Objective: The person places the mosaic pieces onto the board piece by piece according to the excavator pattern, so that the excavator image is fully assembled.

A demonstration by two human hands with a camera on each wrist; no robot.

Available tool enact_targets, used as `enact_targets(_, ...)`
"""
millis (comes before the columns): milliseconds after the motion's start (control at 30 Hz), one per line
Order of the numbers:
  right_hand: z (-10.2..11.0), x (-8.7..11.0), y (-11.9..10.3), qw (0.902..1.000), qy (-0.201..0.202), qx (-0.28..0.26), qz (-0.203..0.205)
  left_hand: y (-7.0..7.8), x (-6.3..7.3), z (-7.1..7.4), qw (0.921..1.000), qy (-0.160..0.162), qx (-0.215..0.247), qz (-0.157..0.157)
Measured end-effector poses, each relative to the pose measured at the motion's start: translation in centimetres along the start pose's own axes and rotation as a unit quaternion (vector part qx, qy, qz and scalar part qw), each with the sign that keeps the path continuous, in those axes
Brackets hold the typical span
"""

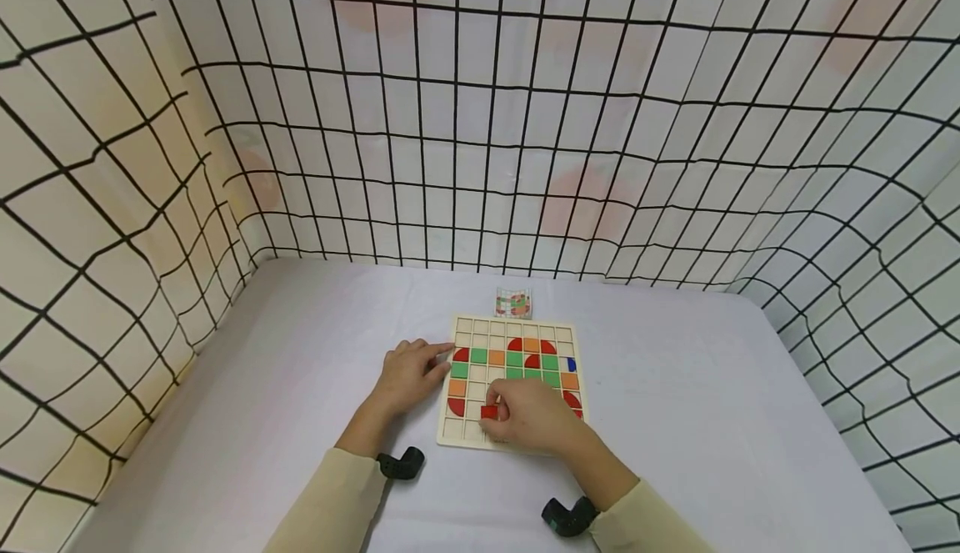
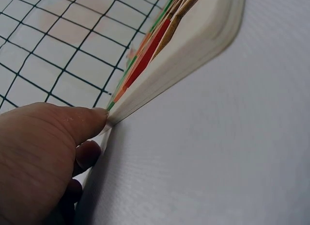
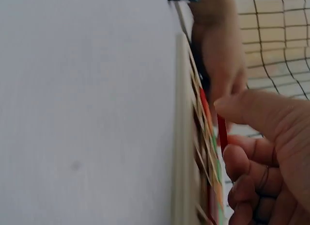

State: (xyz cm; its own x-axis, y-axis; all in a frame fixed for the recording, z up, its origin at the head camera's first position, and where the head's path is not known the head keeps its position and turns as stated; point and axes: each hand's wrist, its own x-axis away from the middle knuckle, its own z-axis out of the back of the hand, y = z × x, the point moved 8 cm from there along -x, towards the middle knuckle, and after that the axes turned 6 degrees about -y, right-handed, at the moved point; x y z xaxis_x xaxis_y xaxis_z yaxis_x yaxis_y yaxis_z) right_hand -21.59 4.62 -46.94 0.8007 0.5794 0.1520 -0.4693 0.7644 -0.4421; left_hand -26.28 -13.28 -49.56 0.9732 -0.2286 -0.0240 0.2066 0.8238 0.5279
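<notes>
A wooden grid board [image 1: 452, 429] lies on the table with red, green and orange pieces set in its squares. Its left edge is touched by the thumb and outstretched index finger of my left hand [image 1: 408, 376]; the left wrist view shows that thumb [image 2: 92, 119] against the board's side. Over the lower middle of the grid, my right hand [image 1: 532, 413] pinches a red tile [image 1: 489, 412] between thumb and fingers. In the right wrist view this tile [image 3: 222, 133] stands on edge, just off the board. Part of the lower right grid is hidden behind the right hand.
A small picture card [image 1: 513, 303] with a coloured pattern stands behind the board. A blue and white piece [image 1: 570, 364] sits at the board's right side. Black wire mesh [image 1: 465, 136] borders the white table [image 1: 712, 403] at the back and sides.
</notes>
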Motion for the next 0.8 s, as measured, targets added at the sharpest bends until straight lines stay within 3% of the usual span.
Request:
enact_targets(300, -0.8, -1.5, -1.0, 0.9992, 0.001, 0.039, 0.012, 0.0, -0.3, 0.0, 1.0, 0.0, -0.001, 0.0)
enact_targets(567, -1.0, -1.7, -0.8, 0.9996, 0.004, 0.027, 0.007, -0.2, 0.1, 0.0, 1.0, -0.007, 0.006, 0.005)
enact_targets(800, 0.7, -0.2, 1.5, 0.9987, 0.011, -0.015, -0.048, -0.1, 0.0, 0.0, 1.0, 0.002, 0.004, -0.001)
